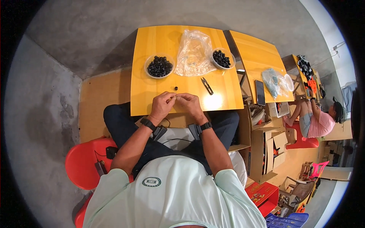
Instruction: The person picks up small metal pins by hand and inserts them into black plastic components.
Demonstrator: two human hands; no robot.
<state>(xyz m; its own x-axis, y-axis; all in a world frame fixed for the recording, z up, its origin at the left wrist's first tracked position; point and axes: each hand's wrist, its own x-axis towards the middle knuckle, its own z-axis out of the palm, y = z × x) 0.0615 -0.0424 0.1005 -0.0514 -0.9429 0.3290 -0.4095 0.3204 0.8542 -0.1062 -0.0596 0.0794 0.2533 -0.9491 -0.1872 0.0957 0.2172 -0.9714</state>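
Close together over the near edge of the yellow table (152, 91), my left hand (162, 105) and my right hand (190, 105) both pinch with the fingertips. Whatever lies between the fingers is too small to make out. Just beyond them on the tabletop stands one small black round piece (176, 88). A clear tub (148, 73) heaped with similar black pieces (159, 66) is at the far left. To the far right sits a second tub (230, 65) of black pieces (221, 59). Thread snips (207, 86) with dark handles lie right of my hands.
A crumpled clear plastic bag (194, 55) lies between the tubs. Right of my table, another table (256, 53) bears a phone (260, 92) and a plastic bag (273, 81). Cardboard boxes (268, 152) stand below it. A red chair (85, 165) is at my left; a person (319, 121) sits far right.
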